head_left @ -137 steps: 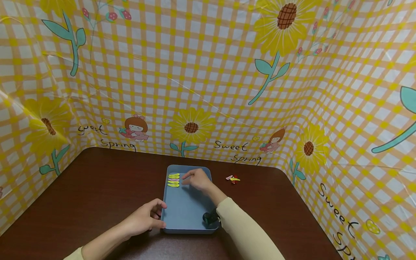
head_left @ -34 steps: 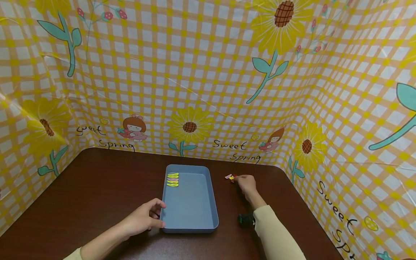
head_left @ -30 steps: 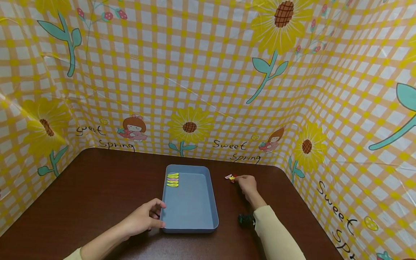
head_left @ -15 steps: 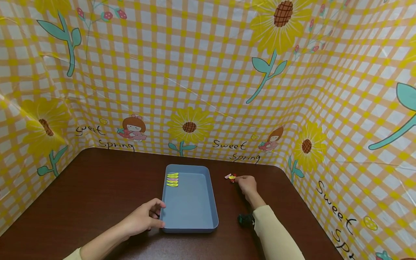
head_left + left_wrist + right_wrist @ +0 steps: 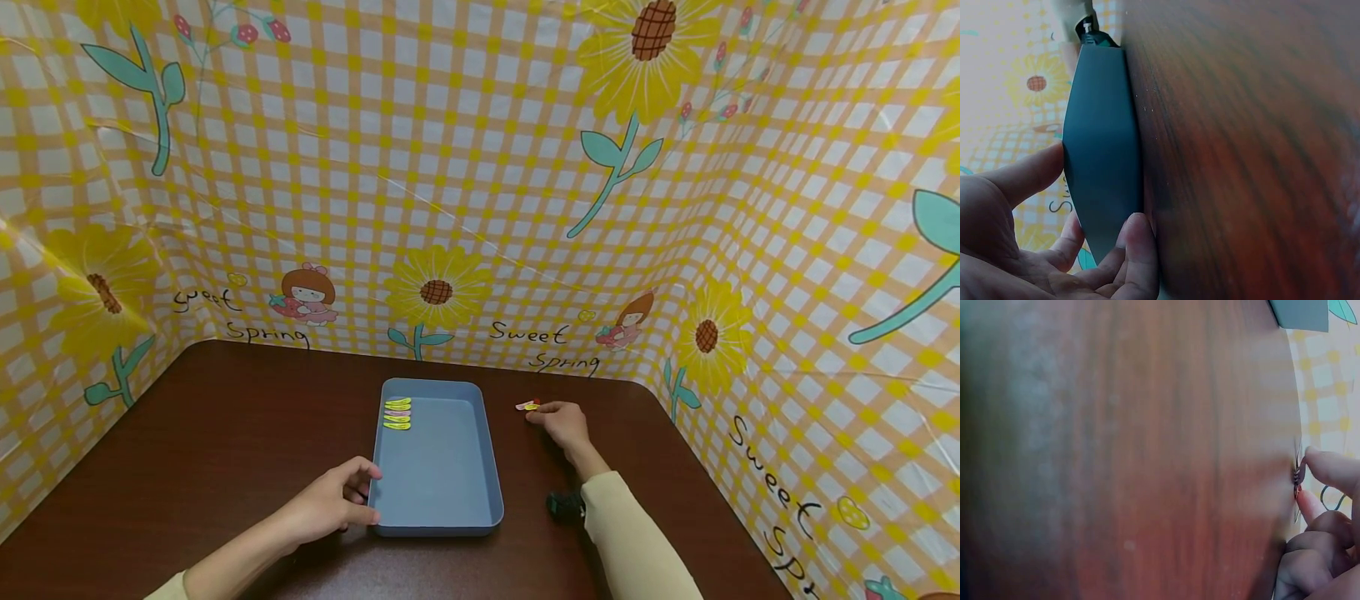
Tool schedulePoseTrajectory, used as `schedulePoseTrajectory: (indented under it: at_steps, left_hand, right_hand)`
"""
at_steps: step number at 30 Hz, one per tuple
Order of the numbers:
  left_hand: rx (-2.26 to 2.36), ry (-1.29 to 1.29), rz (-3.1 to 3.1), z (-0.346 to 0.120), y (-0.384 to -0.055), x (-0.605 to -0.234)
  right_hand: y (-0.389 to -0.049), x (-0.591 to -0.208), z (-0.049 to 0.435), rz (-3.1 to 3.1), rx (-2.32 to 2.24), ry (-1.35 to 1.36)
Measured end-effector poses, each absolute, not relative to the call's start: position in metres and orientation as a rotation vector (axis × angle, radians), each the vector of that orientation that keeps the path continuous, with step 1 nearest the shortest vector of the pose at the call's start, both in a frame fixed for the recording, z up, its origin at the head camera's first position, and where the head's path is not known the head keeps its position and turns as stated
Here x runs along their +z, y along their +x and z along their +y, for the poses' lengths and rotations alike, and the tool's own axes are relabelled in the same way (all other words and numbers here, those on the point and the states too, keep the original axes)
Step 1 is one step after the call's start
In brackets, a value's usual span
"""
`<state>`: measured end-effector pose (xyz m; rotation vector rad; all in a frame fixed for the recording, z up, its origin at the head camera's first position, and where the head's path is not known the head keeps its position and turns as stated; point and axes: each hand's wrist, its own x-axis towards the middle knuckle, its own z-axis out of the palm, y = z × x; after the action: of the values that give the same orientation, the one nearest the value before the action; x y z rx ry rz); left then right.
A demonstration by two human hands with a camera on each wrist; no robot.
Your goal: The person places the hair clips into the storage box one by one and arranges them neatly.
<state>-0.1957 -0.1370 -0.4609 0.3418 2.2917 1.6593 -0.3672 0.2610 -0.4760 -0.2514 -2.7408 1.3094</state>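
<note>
The small pile of hair clips point(image 5: 527, 407), showing pink, yellow and red, lay on the tabletop point(image 5: 247, 417), toward the far edge and to the right of the tray. Your right hand point(image 5: 566, 423) reached it from the right, thumb and forefinger down at the clips. That grip was narrow; whether a clip was pinched in it, you could not tell. Just left of the pile stood the blue-grey tray point(image 5: 438, 462), with five clips point(image 5: 397, 414) lined up along its far left side, four yellow and a pink in the middle. Your left hand point(image 5: 326, 500) rested against the tray from outside, its grip wide: thumb at the near left corner, fingertips along the left wall. Behind the tabletop and to both sides hung a yellow checked cloth point(image 5: 480, 183) printed with sunflowers.
</note>
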Motion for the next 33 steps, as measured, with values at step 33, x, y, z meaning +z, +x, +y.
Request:
schedulePoseTrajectory:
  at_steps: [33]
  left_hand:
    - [1.652, 0.331, 2.307, -0.1357, -0.1940, -0.4583]
  right_hand:
    - [-0.3657, -0.4752, 0.2547, -2.746, 1.104, -0.283]
